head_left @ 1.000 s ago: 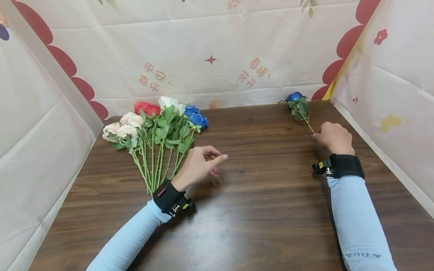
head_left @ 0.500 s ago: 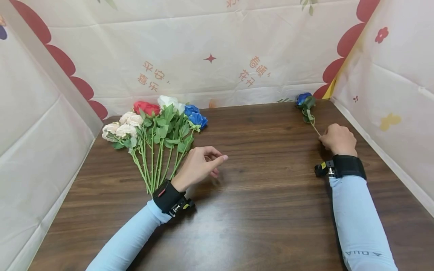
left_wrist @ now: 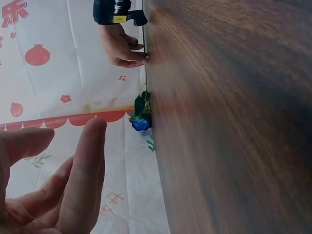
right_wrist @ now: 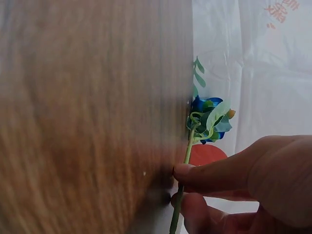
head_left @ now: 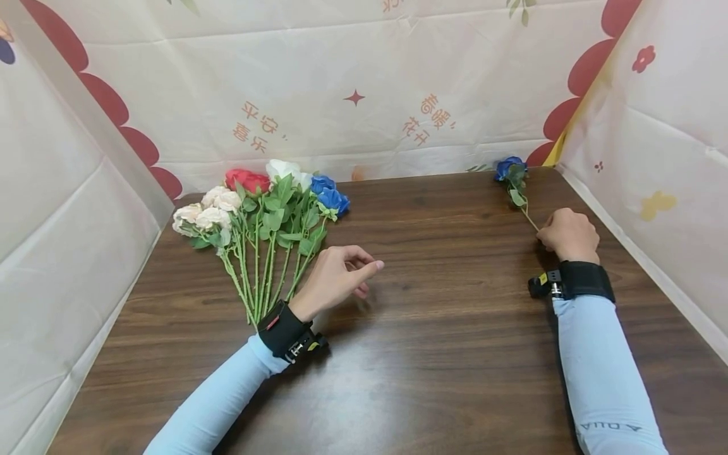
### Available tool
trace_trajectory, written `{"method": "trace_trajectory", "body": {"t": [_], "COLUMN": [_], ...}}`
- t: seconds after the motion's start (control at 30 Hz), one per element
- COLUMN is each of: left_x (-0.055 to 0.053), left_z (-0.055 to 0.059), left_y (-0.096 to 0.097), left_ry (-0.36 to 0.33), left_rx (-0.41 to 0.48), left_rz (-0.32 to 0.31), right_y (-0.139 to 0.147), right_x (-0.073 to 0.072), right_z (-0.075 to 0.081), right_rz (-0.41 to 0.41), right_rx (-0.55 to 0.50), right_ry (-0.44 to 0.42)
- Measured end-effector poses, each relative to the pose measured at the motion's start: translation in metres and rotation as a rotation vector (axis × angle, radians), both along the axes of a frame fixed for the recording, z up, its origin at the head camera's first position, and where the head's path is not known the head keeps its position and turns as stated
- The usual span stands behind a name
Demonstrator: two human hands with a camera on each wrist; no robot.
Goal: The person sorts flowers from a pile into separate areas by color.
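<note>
Lower right, a sleeve (head_left: 605,373) seems lettered "AQUA". At centre, the left hand (head_left: 335,278), relaxed with thumb and fingers parted, holds nothing, beside bunched flowers (head_left: 273,221). Right, the right hand (head_left: 569,234) pinches a blue rose (head_left: 516,197) by its stem, presumably sparing the bloom, upper right. Behind, cloth (head_left: 341,57) reads "平安喜乐".

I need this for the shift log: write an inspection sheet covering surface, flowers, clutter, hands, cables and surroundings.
Surface: brown wood-grain table, glare toward the front.
Flowers: single blue rose at far right; mixed bunch at left, with red, white, cream and blue blooms.
Clutter: nothing seen.
Hands: right hand pinches the single rose's stem; left hand holds nothing, fingers and thumb apart.
Cables: nothing clearly seen.
Surroundings: printed pale sheeting behind and at both sides.
</note>
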State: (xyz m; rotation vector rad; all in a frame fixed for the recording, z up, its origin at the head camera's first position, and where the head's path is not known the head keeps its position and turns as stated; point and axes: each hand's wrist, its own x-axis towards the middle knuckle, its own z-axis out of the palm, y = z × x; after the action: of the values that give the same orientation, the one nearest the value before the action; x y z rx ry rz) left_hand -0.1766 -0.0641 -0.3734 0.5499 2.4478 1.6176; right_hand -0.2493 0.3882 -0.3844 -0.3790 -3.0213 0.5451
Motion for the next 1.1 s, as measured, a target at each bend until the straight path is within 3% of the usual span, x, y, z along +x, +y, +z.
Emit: {"method": "trace_trajectory", "body": {"t": [0.27, 0.43, 0.6, 0.77, 1.1], "left_x": [0.0, -0.001, -0.004, -0.005, -0.008], "left_z": [-0.002, -0.001, 0.0, -0.001, 0.0], "left_y": [-0.001, -0.002, -0.004, -0.004, -0.006], "left_ry": [-0.019, 0.009, 0.027, 0.031, 0.032], "left_rx": [0.011, -0.02, -0.036, -0.035, -0.031], "left_rz": [0.004, 0.011, 0.023, 0.022, 0.032], "right_y": [-0.002, -0.017, -0.06, -0.111, -0.196], "right_x": [0.0, 0.0, 0.0, 0.006, 0.025], "right_z": [0.004, 0.015, 0.036, 0.049, 0.048], "right_rz": [-0.005, 0.014, 0.131, 0.302, 0.575], "right_rx": [-0.023, -0.002, -0.011, -0.032, -0.169], "right_ry": [0.015, 0.09, 0.146, 0.18, 0.009]}}
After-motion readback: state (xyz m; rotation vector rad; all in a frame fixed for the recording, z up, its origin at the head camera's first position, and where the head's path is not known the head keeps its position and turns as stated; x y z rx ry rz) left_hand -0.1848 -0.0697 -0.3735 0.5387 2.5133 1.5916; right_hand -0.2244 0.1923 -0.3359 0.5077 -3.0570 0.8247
